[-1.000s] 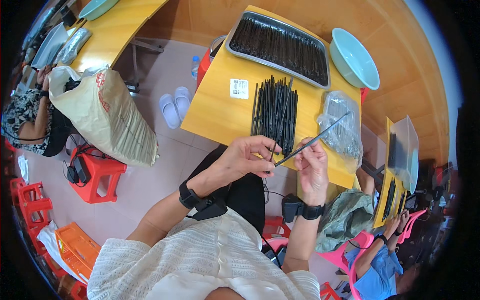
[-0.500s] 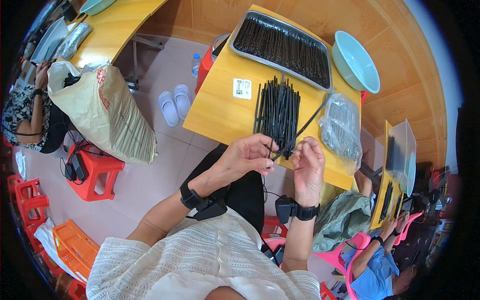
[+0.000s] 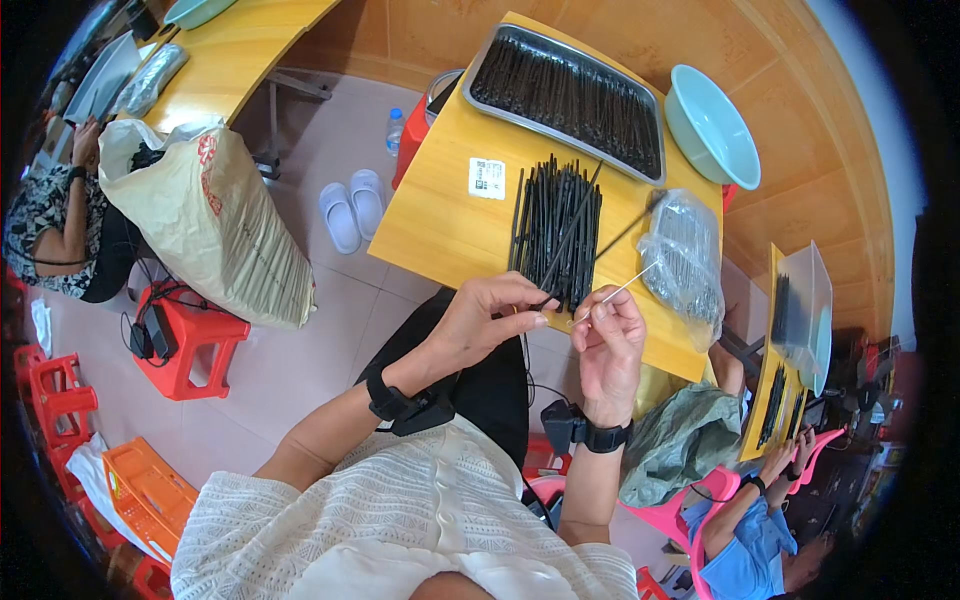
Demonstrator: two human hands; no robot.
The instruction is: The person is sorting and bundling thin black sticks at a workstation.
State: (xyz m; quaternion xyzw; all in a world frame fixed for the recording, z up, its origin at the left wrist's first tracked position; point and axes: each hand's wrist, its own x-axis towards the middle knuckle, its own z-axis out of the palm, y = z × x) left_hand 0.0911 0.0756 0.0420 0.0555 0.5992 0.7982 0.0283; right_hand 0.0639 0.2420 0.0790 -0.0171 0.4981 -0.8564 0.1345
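Observation:
My left hand [image 3: 480, 318] is closed over the near end of the pile of thin black sticks [image 3: 570, 220], pinching a black stick [image 3: 566, 248] that slants up across the pile. To its right my right hand [image 3: 612, 350] is closed on a thin silver wire [image 3: 632, 281], which points up and right and seems bent at its lower end. Another black stick [image 3: 626, 235] lies aslant between the pile and a clear plastic bag of silver wires [image 3: 685, 262]. The two hands are close together but apart, just over the table's near edge.
The yellow table [image 3: 435, 205] bears a metal tray [image 3: 555, 122] full of dark sticks and a white label [image 3: 487, 178]. A light-blue basin [image 3: 712, 125] stands at its far right. At left are a large sack [image 3: 215, 225], a red stool [image 3: 190, 345] and slippers [image 3: 352, 212]. Other people sit left and right.
The black stick that slanted between my hands is no longer there. My left hand now has a stick slanting over the pile, and a silver wire now shows in my right hand.

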